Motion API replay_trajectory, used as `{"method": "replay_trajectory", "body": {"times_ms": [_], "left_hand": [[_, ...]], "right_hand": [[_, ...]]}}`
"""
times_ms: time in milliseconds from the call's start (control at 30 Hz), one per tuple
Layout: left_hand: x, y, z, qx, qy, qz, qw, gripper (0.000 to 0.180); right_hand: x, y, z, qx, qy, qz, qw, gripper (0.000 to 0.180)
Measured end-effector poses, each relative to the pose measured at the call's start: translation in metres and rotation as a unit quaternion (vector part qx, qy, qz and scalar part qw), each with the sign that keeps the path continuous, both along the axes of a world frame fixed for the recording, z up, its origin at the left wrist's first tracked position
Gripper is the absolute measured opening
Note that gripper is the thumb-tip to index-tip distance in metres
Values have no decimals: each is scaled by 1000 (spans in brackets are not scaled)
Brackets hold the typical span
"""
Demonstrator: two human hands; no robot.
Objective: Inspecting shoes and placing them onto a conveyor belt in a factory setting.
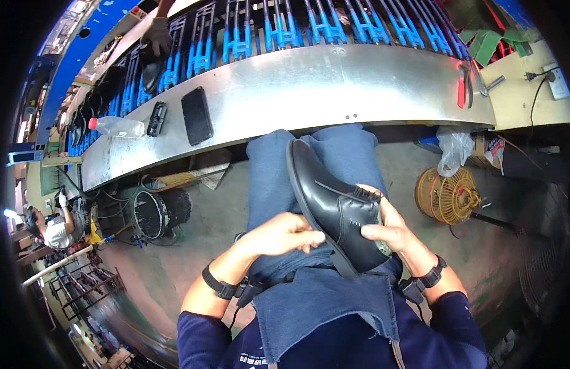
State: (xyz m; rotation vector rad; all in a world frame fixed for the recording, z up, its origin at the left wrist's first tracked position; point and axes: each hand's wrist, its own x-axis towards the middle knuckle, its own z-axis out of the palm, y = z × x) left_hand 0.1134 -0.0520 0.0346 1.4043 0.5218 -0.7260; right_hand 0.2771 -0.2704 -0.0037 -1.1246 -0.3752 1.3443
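Note:
A black leather lace-up shoe (331, 200) lies tilted over my lap, toe pointing away and its sole edge turned to the left. My right hand (392, 227) grips it at the ankle opening, thumb on the near side and fingers behind the laces. My left hand (285, 235) is closed beside the sole, its fingers curled and its fingertips touching the sole edge. Whether something small sits in that pinch is hidden. Under the shoe are my blue jeans (269, 166) and a denim apron (325, 307).
Ahead runs a metal bench (266, 86), with a phone (197, 115), a bottle (119, 126), a black case (155, 119) and a red-handled tool (461, 91). Blue clamp bars (239, 43) line its far side. A black bucket (152, 212) and wicker basket (448, 195) flank me. Another person (57, 230) works at left.

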Motion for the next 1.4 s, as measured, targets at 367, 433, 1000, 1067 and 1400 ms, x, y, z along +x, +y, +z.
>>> {"method": "replay_trajectory", "body": {"times_ms": [367,433,1000,1067,1400], "left_hand": [[-17,-24,33,99,-63,-42,992,49],[-22,-24,28,104,-92,-40,990,44],[-36,-42,20,-242,-246,551,760,79],[-28,-40,25,-251,-263,548,753,78],[3,-50,14,35,-391,443,806,87]], "right_hand": [[-10,-2,38,40,-122,15,992,95],[-15,-1,52,40,-130,5,991,96],[-79,86,89,65,-309,-19,949,93],[-78,86,89,73,-339,-47,937,89],[27,99,80,229,-329,79,913,101]]}}
